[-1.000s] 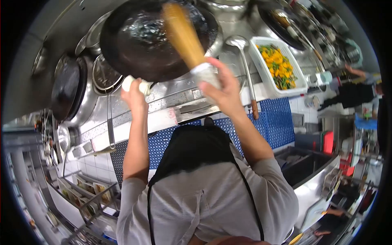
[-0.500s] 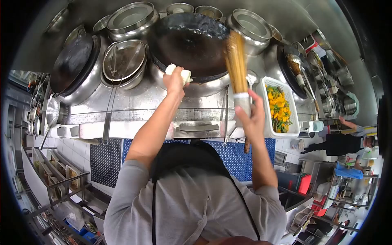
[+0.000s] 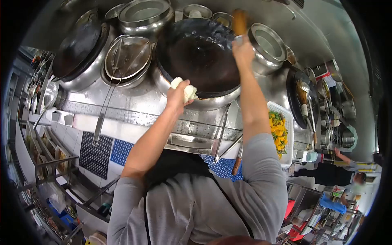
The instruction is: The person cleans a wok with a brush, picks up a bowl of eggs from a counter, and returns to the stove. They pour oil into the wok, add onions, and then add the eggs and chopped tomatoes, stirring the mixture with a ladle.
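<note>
A large dark wok (image 3: 198, 65) sits on the steel range in front of me. My left hand (image 3: 176, 99) is closed around a folded white cloth (image 3: 189, 92) at the wok's near left rim. Stretched out to the wok's far right edge, my right hand (image 3: 243, 53) grips a bamboo wok brush (image 3: 240, 22) by its pale, banded handle. The brush's bristles point up and away, blurred by motion. Beside that hand stands a steel pot (image 3: 267, 45) with pale liquid in it.
A white basket (image 3: 289, 134) of yellow and green vegetables stands to the right. Left are a strainer (image 3: 127, 57) over a bowl and another wok (image 3: 77, 53). A wooden-handled utensil (image 3: 237, 165) juts over the front edge. Another person (image 3: 332, 173) stands far right.
My right hand has carried the brush forward from beside the basket to the wok's far right side. The left hand keeps the cloth at the near rim. The camera view has shifted.
</note>
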The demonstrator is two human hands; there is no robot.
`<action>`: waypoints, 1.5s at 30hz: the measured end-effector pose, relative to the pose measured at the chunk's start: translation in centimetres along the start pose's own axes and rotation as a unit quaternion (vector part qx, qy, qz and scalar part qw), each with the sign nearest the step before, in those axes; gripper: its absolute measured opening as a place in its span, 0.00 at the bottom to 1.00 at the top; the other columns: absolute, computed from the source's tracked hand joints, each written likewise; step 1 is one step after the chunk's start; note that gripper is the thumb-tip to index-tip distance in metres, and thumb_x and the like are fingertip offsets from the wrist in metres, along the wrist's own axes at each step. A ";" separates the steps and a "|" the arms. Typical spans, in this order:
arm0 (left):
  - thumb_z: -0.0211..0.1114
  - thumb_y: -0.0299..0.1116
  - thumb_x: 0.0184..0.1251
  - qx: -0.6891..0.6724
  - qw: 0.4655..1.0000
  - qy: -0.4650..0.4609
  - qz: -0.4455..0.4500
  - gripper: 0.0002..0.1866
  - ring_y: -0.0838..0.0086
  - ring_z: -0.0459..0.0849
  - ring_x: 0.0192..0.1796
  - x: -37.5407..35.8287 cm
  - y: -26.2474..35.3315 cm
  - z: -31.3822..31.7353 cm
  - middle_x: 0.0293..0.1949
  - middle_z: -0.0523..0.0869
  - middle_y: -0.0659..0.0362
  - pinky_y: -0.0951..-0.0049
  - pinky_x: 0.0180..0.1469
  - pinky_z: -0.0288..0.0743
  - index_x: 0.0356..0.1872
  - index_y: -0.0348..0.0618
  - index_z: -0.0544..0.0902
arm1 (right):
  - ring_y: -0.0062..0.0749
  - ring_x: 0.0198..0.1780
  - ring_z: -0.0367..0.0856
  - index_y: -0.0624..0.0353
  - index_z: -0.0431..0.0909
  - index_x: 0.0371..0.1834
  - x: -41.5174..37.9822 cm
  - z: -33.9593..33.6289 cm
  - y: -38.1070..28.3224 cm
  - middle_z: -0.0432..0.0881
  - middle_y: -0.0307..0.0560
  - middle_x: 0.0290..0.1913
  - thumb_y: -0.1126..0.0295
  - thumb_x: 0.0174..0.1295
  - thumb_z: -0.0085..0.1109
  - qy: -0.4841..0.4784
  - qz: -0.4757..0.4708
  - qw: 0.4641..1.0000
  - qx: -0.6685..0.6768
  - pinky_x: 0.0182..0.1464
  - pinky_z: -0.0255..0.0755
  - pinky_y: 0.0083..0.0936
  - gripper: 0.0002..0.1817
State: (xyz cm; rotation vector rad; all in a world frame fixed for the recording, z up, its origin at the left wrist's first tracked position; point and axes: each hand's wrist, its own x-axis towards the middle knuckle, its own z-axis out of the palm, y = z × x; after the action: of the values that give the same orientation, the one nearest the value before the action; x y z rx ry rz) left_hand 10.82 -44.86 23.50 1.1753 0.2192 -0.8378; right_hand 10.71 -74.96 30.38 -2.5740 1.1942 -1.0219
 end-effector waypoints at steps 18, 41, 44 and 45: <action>0.80 0.46 0.47 -0.057 0.990 -0.113 -0.068 0.38 0.62 0.88 0.32 -13.8 -3.9 -26.9 0.40 0.86 0.48 0.66 0.33 0.86 0.56 0.30 0.77 | 0.58 0.48 0.87 0.56 0.79 0.57 -2.0 -1.9 1.8 0.88 0.61 0.44 0.54 0.59 0.68 -0.147 -0.035 0.986 -0.071 0.53 0.80 0.49 0.26; 0.72 0.41 0.62 0.159 0.915 0.316 -0.193 0.14 0.67 0.87 0.28 -23.0 -19.7 -39.7 0.31 0.86 0.58 0.61 0.28 0.84 0.41 0.41 0.85 | 0.54 0.56 0.84 0.51 0.82 0.61 -9.1 -7.5 0.3 0.87 0.56 0.53 0.56 0.51 0.74 -0.499 -0.241 0.817 0.157 0.60 0.75 0.40 0.31; 0.71 0.39 0.64 0.186 0.932 0.289 -0.111 0.12 0.74 0.82 0.26 -21.0 -19.2 -40.5 0.28 0.84 0.62 0.69 0.28 0.76 0.37 0.42 0.84 | 0.53 0.53 0.86 0.48 0.83 0.59 -0.8 -9.5 5.7 0.87 0.60 0.49 0.57 0.54 0.71 -0.520 -0.159 0.839 -0.004 0.56 0.78 0.40 0.27; 0.72 0.40 0.63 0.189 0.943 0.265 -0.075 0.12 0.74 0.83 0.26 -20.0 -18.7 -40.5 0.28 0.84 0.61 0.69 0.28 0.76 0.36 0.41 0.84 | 0.54 0.51 0.86 0.47 0.82 0.60 0.6 -9.5 6.8 0.87 0.60 0.49 0.56 0.56 0.69 -0.379 -0.147 0.908 -0.103 0.55 0.79 0.42 0.27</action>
State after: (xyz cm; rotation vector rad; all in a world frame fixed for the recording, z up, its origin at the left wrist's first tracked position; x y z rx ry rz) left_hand -5.02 -2.54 4.81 1.7554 0.6157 -0.6960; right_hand 0.76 -78.50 35.39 -2.9077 0.7371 0.1440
